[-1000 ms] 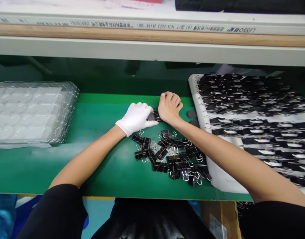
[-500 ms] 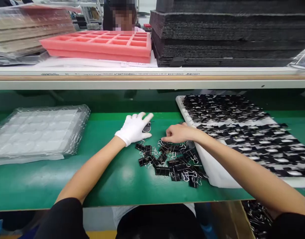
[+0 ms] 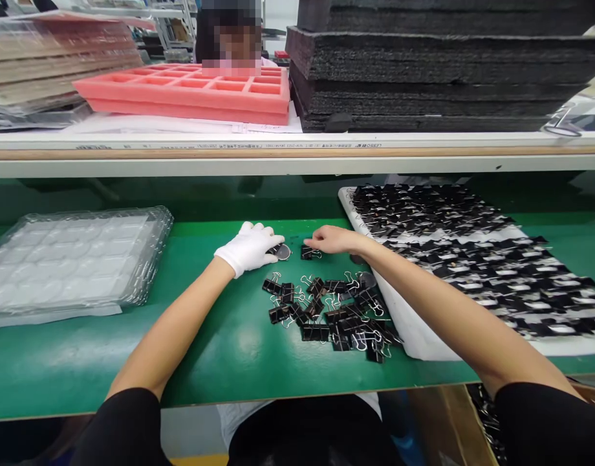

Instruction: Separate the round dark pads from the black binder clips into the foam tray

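Observation:
My left hand (image 3: 249, 248), in a white glove, is closed on a small grey round disc (image 3: 283, 252) with a dark piece at its left edge, partly hidden by the fingers. Facing it a short way to the right, my bare right hand (image 3: 332, 239) pinches a black binder clip (image 3: 310, 252) with wire handles. Nearer to me lies a loose pile of black binder clips (image 3: 315, 332) on the green table (image 3: 205, 349). Another round disc (image 3: 368, 279) shows at the pile's upper right edge.
On the right, a white board (image 3: 418, 340) carries dense rows of black clips. Clear plastic trays (image 3: 79, 259) are stacked at left. A shelf (image 3: 278, 167) spans the back, bearing a pink foam tray (image 3: 181, 107) and black foam sheets (image 3: 423, 77). A person (image 3: 205, 39) is beyond it.
My right hand has moved up and left from the pile's edge, with a binder clip in its fingers. My left hand has shifted slightly left and its spread fingers have closed around the disc.

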Available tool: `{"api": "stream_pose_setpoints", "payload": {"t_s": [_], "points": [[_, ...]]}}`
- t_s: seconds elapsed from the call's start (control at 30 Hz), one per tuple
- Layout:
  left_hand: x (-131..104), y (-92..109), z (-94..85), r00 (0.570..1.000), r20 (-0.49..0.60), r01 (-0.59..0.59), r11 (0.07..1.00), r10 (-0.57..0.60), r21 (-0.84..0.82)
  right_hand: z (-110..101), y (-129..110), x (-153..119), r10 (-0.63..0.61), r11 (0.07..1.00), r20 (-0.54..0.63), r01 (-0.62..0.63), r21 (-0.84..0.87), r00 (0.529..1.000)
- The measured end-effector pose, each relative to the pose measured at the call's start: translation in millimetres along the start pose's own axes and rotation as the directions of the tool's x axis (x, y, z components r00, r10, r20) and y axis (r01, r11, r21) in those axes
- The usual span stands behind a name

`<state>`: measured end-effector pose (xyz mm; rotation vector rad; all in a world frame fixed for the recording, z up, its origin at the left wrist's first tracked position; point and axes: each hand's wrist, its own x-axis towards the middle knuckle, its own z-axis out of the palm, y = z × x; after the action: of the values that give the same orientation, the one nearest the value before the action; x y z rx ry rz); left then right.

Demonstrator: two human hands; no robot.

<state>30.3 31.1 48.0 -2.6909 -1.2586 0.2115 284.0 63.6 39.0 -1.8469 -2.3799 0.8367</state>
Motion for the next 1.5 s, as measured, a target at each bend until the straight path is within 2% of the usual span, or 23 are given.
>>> {"api": "stream_pose_setpoints", "payload": {"t_s": [0.07, 0.13, 0.17, 0.23, 0.33, 0.43, 0.63, 0.8, 1.1, 1.3, 1.5], "points": [[3.3, 3.8, 3.1, 0.999, -0.03, 0.046, 0.999, -0.046, -0.004, 3.5, -10.0, 5.1, 0.103, 0.995, -0.199, -0.098, 0.037, 0.975], [6.8, 9.6, 6.5, 0.995, -0.078, 0.069, 0.997, -0.07, -0.02, 10.3, -21.6, 11.1, 0.181, 0.982, -0.397, -0.14, 0.128, 0.9], [8.4, 12.0, 8.4, 0.993, -0.093, 0.072, 0.997, -0.075, -0.037, 14.7, -27.0, 14.6, 0.196, 0.977, -0.455, -0.135, 0.163, 0.868], [10.9, 14.8, 12.5, 0.991, -0.108, 0.069, 0.994, -0.077, -0.08, 24.4, -34.7, 22.3, 0.191, 0.977, -0.504, -0.113, 0.182, 0.842], [13.1, 14.1, 18.6, 0.992, -0.106, 0.055, 0.991, -0.068, -0.124, 38.2, -36.0, 34.0, 0.168, 0.981, -0.504, -0.091, 0.173, 0.847], [14.1, 12.3, 23.3, 0.991, -0.11, 0.056, 0.986, -0.074, -0.157, 46.7, -29.0, 42.2, 0.186, 0.968, -0.495, -0.073, 0.24, 0.849], [15.0, 13.0, 26.9, 0.987, -0.113, 0.09, 0.968, -0.119, -0.233, 51.4, -16.4, 41.5, 0.173, 0.959, -0.562, -0.007, 0.284, 0.809], [18.3, 13.4, 27.6, 0.987, -0.113, 0.08, 0.952, -0.118, -0.294, 56.7, -7.3, 40.8, 0.221, 0.948, -0.561, -0.042, 0.314, 0.798], [27.5, 18.7, 26.4, 0.996, -0.055, 0.054, 0.947, -0.076, -0.316, 55.6, -6.1, 36.3, 0.208, 0.956, -0.551, -0.047, 0.291, 0.808], [28.3, 22.4, 26.1, 0.995, -0.08, 0.037, 0.955, -0.064, -0.295, 57.4, -3.6, 37.1, 0.181, 0.966, -0.563, -0.04, 0.254, 0.806], [27.4, 25.2, 24.7, 0.994, -0.075, 0.056, 0.963, -0.078, -0.263, 54.3, -9.4, 33.5, 0.215, 0.947, -0.55, -0.035, 0.318, 0.807]]}}
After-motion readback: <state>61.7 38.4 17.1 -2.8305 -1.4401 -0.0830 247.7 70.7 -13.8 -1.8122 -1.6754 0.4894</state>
